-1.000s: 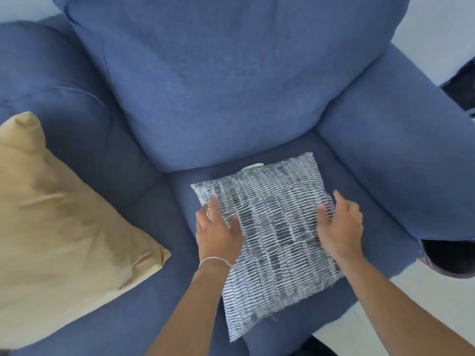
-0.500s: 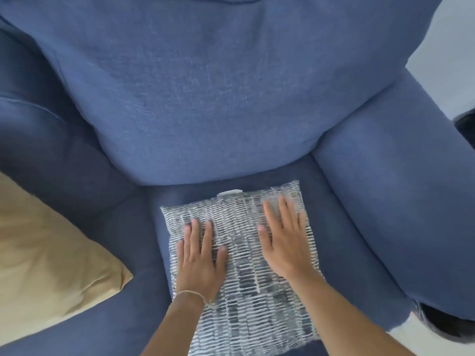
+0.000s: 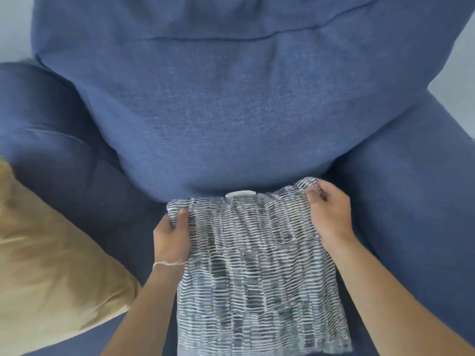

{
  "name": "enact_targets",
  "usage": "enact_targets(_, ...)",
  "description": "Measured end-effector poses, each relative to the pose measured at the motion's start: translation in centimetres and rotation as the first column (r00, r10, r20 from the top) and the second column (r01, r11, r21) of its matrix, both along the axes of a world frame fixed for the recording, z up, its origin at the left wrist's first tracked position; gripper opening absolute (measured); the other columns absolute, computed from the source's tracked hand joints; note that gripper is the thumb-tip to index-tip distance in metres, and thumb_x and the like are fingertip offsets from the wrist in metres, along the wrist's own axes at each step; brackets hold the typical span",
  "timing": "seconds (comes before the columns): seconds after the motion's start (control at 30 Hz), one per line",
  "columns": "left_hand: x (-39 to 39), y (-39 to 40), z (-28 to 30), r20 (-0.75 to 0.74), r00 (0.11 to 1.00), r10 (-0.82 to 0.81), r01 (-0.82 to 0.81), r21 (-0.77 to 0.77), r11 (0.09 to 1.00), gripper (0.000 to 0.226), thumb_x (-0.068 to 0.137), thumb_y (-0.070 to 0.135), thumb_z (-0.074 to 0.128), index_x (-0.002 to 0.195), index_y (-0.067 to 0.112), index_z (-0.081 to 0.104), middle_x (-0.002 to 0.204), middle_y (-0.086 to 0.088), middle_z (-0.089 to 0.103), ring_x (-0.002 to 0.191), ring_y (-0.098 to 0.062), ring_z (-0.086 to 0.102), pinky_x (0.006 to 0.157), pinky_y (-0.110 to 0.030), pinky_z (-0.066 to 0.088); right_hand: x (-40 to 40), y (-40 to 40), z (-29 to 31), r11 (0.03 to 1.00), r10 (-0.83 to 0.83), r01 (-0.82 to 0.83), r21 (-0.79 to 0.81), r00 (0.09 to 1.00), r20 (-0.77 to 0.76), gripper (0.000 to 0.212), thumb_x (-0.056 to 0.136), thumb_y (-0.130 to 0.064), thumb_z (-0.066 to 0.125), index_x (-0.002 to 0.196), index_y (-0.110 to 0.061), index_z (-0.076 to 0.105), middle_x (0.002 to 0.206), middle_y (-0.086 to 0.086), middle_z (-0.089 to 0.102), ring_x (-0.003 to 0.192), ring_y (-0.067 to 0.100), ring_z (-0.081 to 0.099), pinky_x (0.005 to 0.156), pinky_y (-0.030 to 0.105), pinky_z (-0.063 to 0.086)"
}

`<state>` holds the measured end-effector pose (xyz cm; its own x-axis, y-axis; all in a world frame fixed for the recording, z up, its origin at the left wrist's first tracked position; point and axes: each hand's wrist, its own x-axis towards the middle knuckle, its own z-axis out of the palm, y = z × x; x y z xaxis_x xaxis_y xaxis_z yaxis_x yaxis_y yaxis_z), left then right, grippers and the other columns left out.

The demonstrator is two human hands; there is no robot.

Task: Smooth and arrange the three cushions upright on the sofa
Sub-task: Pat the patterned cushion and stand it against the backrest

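A grey-and-white patterned cushion (image 3: 259,283) lies flat on the seat of the blue sofa (image 3: 144,253), its far edge against the big blue back cushion (image 3: 218,104). My left hand (image 3: 169,235) pinches the cushion's far left corner. My right hand (image 3: 329,211) grips its far right corner. A white tag (image 3: 240,194) shows on the far edge between my hands. A tan cushion (image 3: 48,273) lies on the seat to the left, cut off by the frame. No third small cushion is in view.
The sofa's right armrest (image 3: 416,201) rises close beside my right hand. A second blue back cushion (image 3: 51,140) sits at the left behind the tan cushion. Pale wall shows at the top corners.
My hands were flat on the patterned cushion's top, sliding away from me. Now both have reached the far corners and closed on them. The view has tipped up and closer.
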<state>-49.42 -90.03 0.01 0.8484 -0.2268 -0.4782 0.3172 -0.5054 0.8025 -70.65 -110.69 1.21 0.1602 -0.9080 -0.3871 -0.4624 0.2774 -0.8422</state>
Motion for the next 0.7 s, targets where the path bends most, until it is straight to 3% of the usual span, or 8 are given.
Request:
enact_targets(0.13,1.1,-0.9,6.0,0.193,0.981,0.033,0.023,-0.283,0.959,0.025,0.096,0.037,0.055,0.082,0.022,0.069,0.082,0.004,0.064,0.081,-0.013,0.057,0.077,-0.037,0.049,-0.3,-1.9,5.1,0.965,-0.111,0.162,-0.204,0.964,0.24,0.023,0.091,-0.024,0.062,0.109,-0.021,0.075,0.107,-0.003,0.078,0.104,0.016,0.073,0.094,0.04,0.057)
enact_targets(0.3,2.5,-2.4,8.6,0.298,0.954,-0.033,0.161,-0.418,0.894,0.017,0.1,0.031,0.052,0.097,0.03,0.069,0.096,0.009,0.069,0.091,-0.006,0.063,0.084,-0.026,0.053,0.6,-5.2,9.2,0.921,-0.136,0.221,-0.32,0.954,0.269,0.011,0.091,-0.023,0.063,0.099,-0.024,0.07,0.097,-0.007,0.074,0.093,0.008,0.071,0.09,0.034,0.058)
enact_targets(0.4,3.4,-1.6,6.9,0.176,0.976,-0.132,0.198,-0.441,0.875,0.019,0.096,0.043,0.054,0.095,0.028,0.065,0.097,0.002,0.066,0.091,-0.014,0.06,0.086,-0.037,0.051,0.7,-6.0,8.7,0.933,-0.162,0.255,-0.256,0.929,0.333,0.015,0.094,-0.026,0.061,0.106,-0.025,0.07,0.103,-0.008,0.074,0.094,0.002,0.069,0.086,0.025,0.057)
enact_targets(0.47,3.7,0.0,4.4,-0.065,0.992,-0.112,0.065,-0.496,0.866,0.031,0.097,0.048,0.051,0.106,0.021,0.062,0.104,-0.006,0.065,0.095,-0.022,0.061,0.086,-0.041,0.051,-0.3,-5.7,6.5,0.934,-0.313,0.356,-0.029,0.854,0.415,0.025,0.097,-0.03,0.057,0.12,-0.026,0.068,0.115,0.0,0.074,0.103,0.011,0.07,0.09,0.032,0.058)
enact_targets(0.53,2.9,2.1,1.7,-0.267,0.959,-0.096,-0.03,-0.433,0.901,0.037,0.102,0.041,0.044,0.121,0.015,0.06,0.115,-0.012,0.067,0.101,-0.028,0.063,0.089,-0.044,0.052,-1.9,-3.8,3.6,0.91,-0.415,0.385,0.154,0.838,0.354,0.033,0.102,-0.019,0.048,0.131,-0.021,0.062,0.122,0.005,0.072,0.107,0.019,0.07,0.089,0.035,0.057)
enact_targets(0.6,1.2,4.0,-1.3,-0.352,0.929,-0.114,0.021,-0.257,0.966,0.024,0.103,0.019,0.043,0.119,0.016,0.061,0.109,-0.012,0.068,0.098,-0.03,0.062,0.084,-0.043,0.055,-3.7,-1.0,0.6,0.935,-0.338,0.307,0.178,0.922,0.186,0.034,0.1,-0.01,0.045,0.125,-0.019,0.066,0.119,0.005,0.072,0.1,0.017,0.069,0.083,0.032,0.054)
enact_targets(0.63,0.4,4.8,-2.9,-0.322,0.93,-0.176,0.143,-0.123,0.982,0.02,0.099,0.008,0.048,0.11,0.017,0.062,0.099,-0.01,0.067,0.093,-0.029,0.06,0.078,-0.042,0.056,-4.4,0.5,-0.7,0.956,-0.249,0.229,0.18,0.964,0.094,0.031,0.098,-0.009,0.047,0.116,-0.022,0.07,0.113,0.003,0.073,0.094,0.015,0.067,0.08,0.031,0.053)
enact_targets(0.7,-1.2,6.2,-5.8,-0.276,0.885,-0.375,0.41,0.078,0.909,0.014,0.085,0.004,0.06,0.088,0.018,0.063,0.085,-0.006,0.065,0.085,-0.024,0.056,0.072,-0.044,0.051,-5.9,2.8,-3.3,0.968,-0.045,0.063,0.244,0.996,-0.077,0.029,0.096,-0.007,0.047,0.102,-0.023,0.071,0.098,-0.001,0.072,0.086,0.015,0.065,0.071,0.032,0.051)
